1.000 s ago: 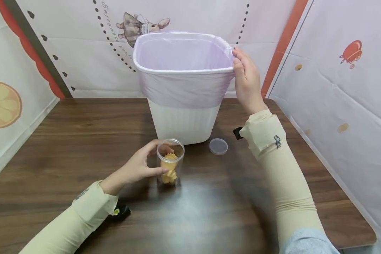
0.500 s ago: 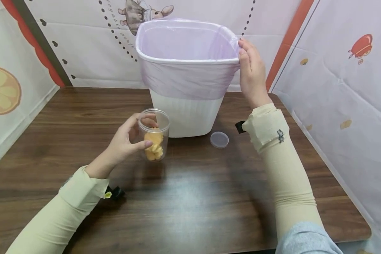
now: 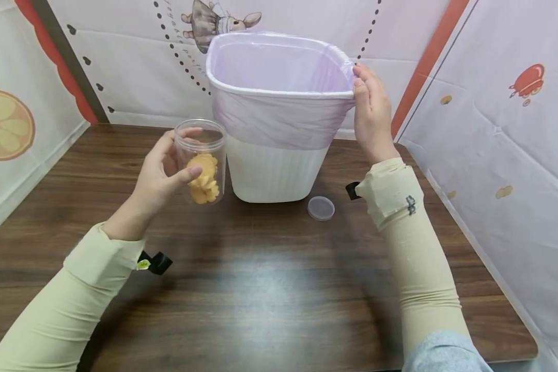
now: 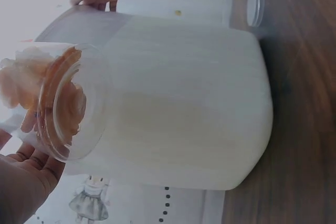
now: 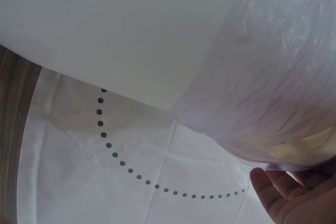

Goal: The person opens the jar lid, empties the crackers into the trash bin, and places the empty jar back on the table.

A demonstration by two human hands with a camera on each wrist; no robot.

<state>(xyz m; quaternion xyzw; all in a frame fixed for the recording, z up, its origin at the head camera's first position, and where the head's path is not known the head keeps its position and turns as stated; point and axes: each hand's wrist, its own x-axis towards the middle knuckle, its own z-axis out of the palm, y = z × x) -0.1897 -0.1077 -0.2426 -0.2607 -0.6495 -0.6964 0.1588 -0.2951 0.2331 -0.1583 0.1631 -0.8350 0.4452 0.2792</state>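
My left hand (image 3: 154, 174) grips a clear plastic jar (image 3: 220, 155), thumb on the near side and fingers round the back. The jar is open at the top and roughly upright, raised off the table just left of the bin. Inside lie several yellow pieces with scalloped edges, like biscuits (image 3: 204, 178). A white trash bin (image 3: 274, 178) stands at the back of the table, with a pale purple bag (image 3: 283, 116) folded over its rim. At the bin's right rim, my right hand (image 3: 372, 116) holds on with thumb and fingers; the right wrist view shows fingertips (image 5: 257, 177) at the bag's edge.
A round clear lid (image 3: 321, 208) lies on the brown wooden table (image 3: 260, 289), in front of the bin's right corner. Printed white cloth (image 3: 488, 144) hangs as walls behind and along both sides of the table.
My left hand has lifted the jar from the table and moved it left and away from me, to beside the bin. My right hand stays at the rim; the head view has shifted slightly.
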